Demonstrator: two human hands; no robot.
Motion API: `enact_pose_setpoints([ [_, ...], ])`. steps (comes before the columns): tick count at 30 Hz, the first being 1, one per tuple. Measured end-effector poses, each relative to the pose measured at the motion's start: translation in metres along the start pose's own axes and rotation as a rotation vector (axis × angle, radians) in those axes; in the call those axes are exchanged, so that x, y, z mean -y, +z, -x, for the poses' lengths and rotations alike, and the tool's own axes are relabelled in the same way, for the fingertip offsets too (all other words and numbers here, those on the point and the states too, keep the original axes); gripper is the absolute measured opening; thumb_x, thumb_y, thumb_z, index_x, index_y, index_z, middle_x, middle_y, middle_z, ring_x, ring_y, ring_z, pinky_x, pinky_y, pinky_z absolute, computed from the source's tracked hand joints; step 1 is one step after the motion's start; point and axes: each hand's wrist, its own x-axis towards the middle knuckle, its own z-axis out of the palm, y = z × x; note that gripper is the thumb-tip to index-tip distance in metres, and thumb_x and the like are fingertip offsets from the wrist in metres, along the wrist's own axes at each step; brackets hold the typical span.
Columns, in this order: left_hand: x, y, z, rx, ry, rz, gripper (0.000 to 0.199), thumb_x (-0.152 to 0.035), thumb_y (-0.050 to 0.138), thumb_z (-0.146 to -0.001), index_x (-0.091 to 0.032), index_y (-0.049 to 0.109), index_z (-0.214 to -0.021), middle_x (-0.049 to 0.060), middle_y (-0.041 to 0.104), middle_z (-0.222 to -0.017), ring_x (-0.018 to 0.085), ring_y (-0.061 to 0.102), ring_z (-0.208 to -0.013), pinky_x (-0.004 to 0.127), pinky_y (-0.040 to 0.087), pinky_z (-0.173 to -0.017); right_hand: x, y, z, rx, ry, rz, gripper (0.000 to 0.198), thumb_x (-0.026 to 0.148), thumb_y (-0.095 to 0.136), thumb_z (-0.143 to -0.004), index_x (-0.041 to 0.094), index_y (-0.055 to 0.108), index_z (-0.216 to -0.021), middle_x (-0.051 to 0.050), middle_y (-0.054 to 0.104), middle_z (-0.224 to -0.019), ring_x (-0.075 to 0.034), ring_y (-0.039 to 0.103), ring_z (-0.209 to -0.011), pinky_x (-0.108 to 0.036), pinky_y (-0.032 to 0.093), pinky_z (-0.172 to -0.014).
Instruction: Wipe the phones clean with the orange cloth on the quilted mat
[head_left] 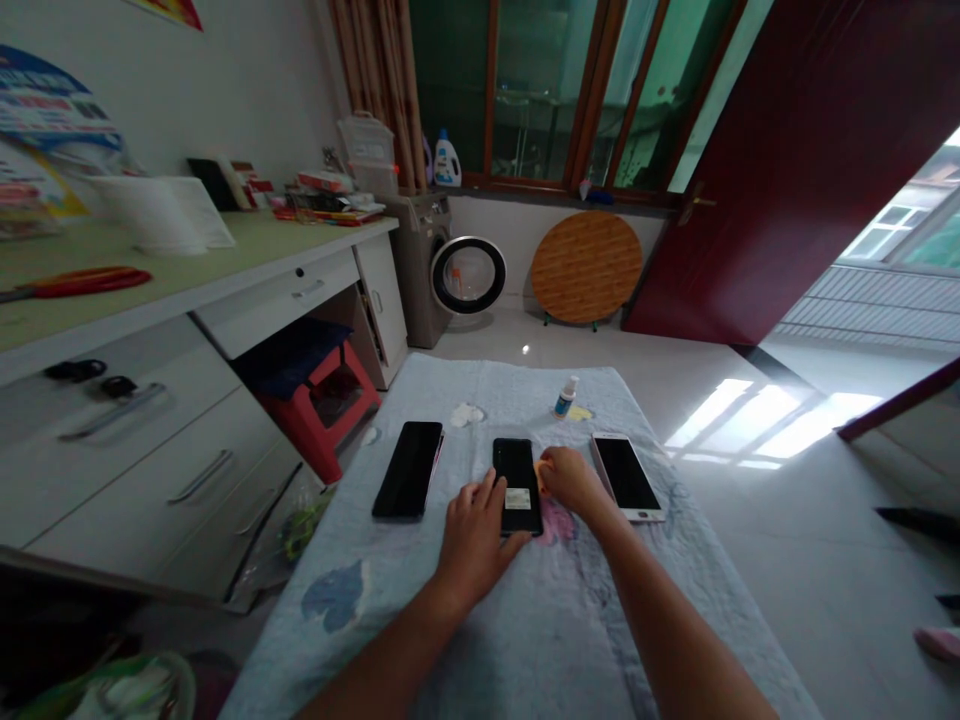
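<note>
A black smartphone (516,466) lies in the middle of the cloth-covered table, its back with a pale label facing up. My left hand (474,530) steadies it, fingers along the left edge and thumb at the bottom corner. Closed on a small orange cloth (540,478), my right hand (571,480) presses against the phone's right edge; most of the cloth is hidden by the fingers. To the left lies another black smartphone (409,470), screen up. A white-framed smartphone (627,478) rests to the right. Beyond them stands a small spray bottle (566,398).
A pale blue patterned cloth (517,640) covers the table. Along the left runs a desk (262,255) with drawers, a red stool (330,405) under it. A washing machine (420,270) with its door open stands behind, near a round wooden tabletop (587,266).
</note>
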Motion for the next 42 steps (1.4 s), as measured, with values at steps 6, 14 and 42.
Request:
enact_pose_setpoints([
  [6, -0.003, -0.015, -0.019, 0.115, 0.040, -0.072, 0.091, -0.060, 0.073, -0.062, -0.016, 0.044, -0.137, 0.013, 0.046, -0.141, 0.035, 0.045, -0.119, 0.046, 0.040, -0.098, 0.005, 0.025, -0.005, -0.292, 0.014, -0.108, 0.024, 0.022, 0.043, -0.091, 0.014, 0.062, -0.102, -0.009, 0.066, -0.094, -0.017, 0.059, -0.085, -0.023, 0.035, -0.071],
  [14, 0.013, -0.005, -0.018, 0.079, 0.084, -0.008, 0.090, -0.061, 0.069, -0.069, -0.014, 0.041, -0.141, 0.012, 0.037, -0.150, 0.034, 0.040, -0.129, 0.045, 0.034, -0.108, 0.013, 0.023, 0.001, -0.258, 0.004, 0.068, 0.030, 0.024, 0.038, -0.095, 0.018, 0.067, -0.088, -0.008, 0.061, -0.093, -0.017, 0.057, -0.089, -0.024, 0.035, -0.074],
  [42, 0.019, -0.004, -0.020, 0.043, 0.083, 0.077, 0.084, -0.054, 0.074, -0.066, -0.016, 0.048, -0.137, 0.014, 0.040, -0.148, 0.033, 0.040, -0.131, 0.046, 0.033, -0.109, -0.004, 0.029, -0.021, -0.164, -0.044, -0.049, 0.029, 0.018, 0.042, -0.090, 0.012, 0.071, -0.088, -0.010, 0.068, -0.087, -0.016, 0.058, -0.083, -0.023, 0.034, -0.071],
])
